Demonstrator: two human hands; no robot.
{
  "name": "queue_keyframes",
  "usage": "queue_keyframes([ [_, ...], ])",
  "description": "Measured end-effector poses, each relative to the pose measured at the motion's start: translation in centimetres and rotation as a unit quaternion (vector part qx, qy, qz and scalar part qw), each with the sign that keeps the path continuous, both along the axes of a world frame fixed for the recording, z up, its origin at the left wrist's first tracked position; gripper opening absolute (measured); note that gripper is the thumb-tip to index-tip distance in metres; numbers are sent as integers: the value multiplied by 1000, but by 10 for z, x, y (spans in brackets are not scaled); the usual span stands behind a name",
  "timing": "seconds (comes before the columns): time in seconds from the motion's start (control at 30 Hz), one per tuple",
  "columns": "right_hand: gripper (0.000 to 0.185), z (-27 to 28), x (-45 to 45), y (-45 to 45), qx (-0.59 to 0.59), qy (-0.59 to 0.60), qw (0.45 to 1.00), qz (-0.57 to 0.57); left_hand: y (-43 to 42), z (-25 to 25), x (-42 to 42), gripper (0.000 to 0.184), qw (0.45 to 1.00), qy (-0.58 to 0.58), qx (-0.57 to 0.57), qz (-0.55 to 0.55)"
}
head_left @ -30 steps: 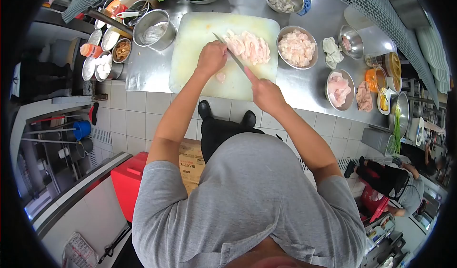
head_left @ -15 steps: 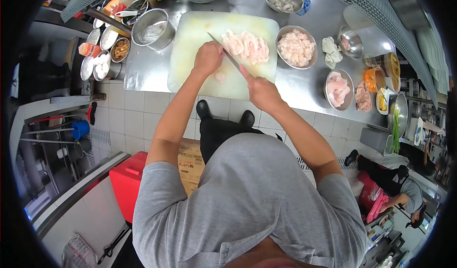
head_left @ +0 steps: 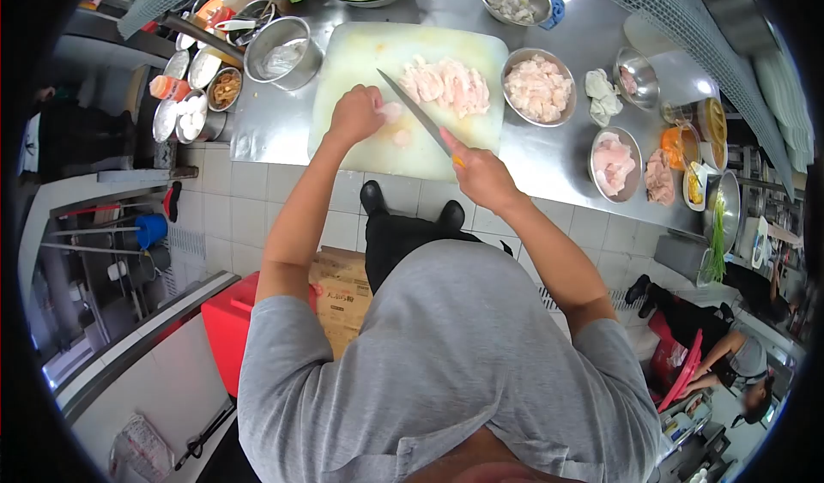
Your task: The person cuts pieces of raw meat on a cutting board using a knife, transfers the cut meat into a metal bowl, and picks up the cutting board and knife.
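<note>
My right hand (head_left: 482,177) is wrapped around the yellow handle of a kitchen knife (head_left: 418,116), whose blade slants up and left over the white cutting board (head_left: 343,63). Left of the blade, my left hand (head_left: 356,116) has curled fingers closed at the edge of a small piece of raw chicken (head_left: 390,111). Another small scrap (head_left: 401,138) lies just below it. Beyond the knife, a row of sliced pale pink chicken (head_left: 451,87) is spread on the board.
Right of the board stand a bowl of cut chicken (head_left: 539,88), a bowl with larger pieces (head_left: 613,164) and a crumpled cloth (head_left: 602,94). A steel pot (head_left: 281,52) stands at the left. A co-worker (head_left: 730,354) bends over at the far right.
My left hand has moved left, away from the blade, and a small chicken piece shows by its fingers. The knife has shifted slightly right and down, still in my right hand.
</note>
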State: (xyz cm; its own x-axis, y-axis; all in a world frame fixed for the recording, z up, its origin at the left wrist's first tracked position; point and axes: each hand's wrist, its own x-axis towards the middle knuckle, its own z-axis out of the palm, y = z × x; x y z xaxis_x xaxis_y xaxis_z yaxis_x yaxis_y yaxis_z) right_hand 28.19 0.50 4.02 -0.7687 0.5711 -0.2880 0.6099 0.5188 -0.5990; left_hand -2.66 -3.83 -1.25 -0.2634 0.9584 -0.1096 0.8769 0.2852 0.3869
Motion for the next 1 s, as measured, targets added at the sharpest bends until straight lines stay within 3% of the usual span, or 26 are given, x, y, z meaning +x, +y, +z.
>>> queue_keyframes([
  [0.13,72,-2,5,5,8,1,1000,-30,10,17,9,23,993,-113,-32,10],
  [0.37,70,4,10,8,-28,1,999,-40,33,62,17,15,953,-278,71,-102],
  [0.4,70,6,10,9,-36,-2,998,-42,37,69,16,16,941,-322,26,-97],
  [0.5,70,7,11,10,-34,9,999,-40,46,52,5,15,953,-282,-6,-113],
  [0.57,70,4,12,10,-26,9,999,-37,43,12,-5,15,978,-95,138,-120],
  [0.6,71,3,12,10,-21,10,999,-34,41,14,-3,15,971,2,209,-120],
  [0.7,72,4,13,8,-12,7,1000,-24,24,29,-4,14,988,-28,153,5],
  [0.8,72,-4,17,2,12,31,999,-23,12,12,3,12,992,-69,105,-26],
  [1.0,78,7,12,-6,20,28,999,-27,13,-1,22,14,990,-70,126,-12],
])
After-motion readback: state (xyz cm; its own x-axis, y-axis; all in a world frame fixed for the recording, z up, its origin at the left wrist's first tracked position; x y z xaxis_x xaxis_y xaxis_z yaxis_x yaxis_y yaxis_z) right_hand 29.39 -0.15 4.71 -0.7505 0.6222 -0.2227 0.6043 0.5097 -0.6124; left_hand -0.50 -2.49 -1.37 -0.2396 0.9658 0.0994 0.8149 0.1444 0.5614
